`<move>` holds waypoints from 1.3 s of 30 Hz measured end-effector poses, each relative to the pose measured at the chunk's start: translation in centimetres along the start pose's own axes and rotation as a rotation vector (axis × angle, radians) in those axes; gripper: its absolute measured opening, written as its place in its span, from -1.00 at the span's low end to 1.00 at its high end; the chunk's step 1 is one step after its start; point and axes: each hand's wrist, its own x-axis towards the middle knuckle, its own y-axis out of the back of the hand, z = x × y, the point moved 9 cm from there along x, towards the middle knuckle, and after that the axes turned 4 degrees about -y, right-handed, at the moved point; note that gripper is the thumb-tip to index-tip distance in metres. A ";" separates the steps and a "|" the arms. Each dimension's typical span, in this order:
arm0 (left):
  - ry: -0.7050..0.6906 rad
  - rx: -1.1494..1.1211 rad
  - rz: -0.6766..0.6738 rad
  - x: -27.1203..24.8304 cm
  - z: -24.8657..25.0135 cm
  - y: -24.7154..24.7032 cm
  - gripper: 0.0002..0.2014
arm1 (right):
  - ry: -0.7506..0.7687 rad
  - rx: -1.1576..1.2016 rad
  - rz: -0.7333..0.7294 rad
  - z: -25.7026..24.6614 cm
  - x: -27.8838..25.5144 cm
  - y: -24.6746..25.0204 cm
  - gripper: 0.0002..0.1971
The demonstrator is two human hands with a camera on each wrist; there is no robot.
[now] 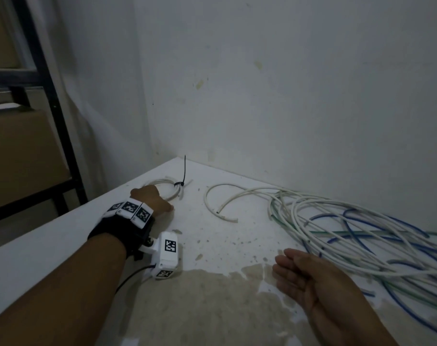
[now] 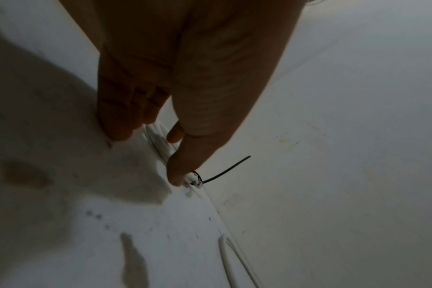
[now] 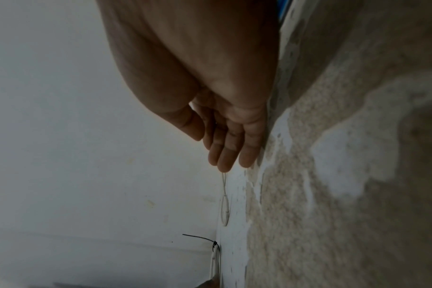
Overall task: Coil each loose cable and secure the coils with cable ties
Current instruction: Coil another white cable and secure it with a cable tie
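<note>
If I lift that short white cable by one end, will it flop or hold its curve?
The short cable probably holds its curve: it lies in an open arc with its cut end free. It looks light. The long cables sprawl in loose loops, so some springiness seems likely.

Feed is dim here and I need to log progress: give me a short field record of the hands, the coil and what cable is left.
left hand: rests on the tied coil, fingers straight
right hand: open, holds nothing, beside the loose bundle
white coil: lies flat near the table's far corner
black cable tie: cinched round the coil, tail sticking up
loose cables: white, blue and green, uncoiled, at right
table: white, stained
</note>
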 end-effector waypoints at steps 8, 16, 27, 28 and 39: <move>-0.017 0.010 0.039 0.2 0.6 -0.2 -0.52 | 0.000 -0.009 0.011 0.0 0.0 0.3 -0.79; -0.031 0.028 -0.042 0.1 1.4 -1.2 -0.61 | 0.000 -0.020 0.004 -0.1 -0.1 0.4 -0.79; -0.044 -0.136 0.020 -2.7 2.8 -0.3 -0.52 | -0.015 -0.006 0.022 -0.6 -0.8 0.7 -0.82; -0.072 -0.196 0.054 -3.5 3.4 0.5 -0.54 | -0.013 0.001 0.028 -0.9 -0.9 0.8 -0.82; -0.384 -1.007 -0.082 -18.1 17.3 -2.6 -0.95 | 0.147 -0.550 0.076 -6.6 -7.5 6.1 -0.80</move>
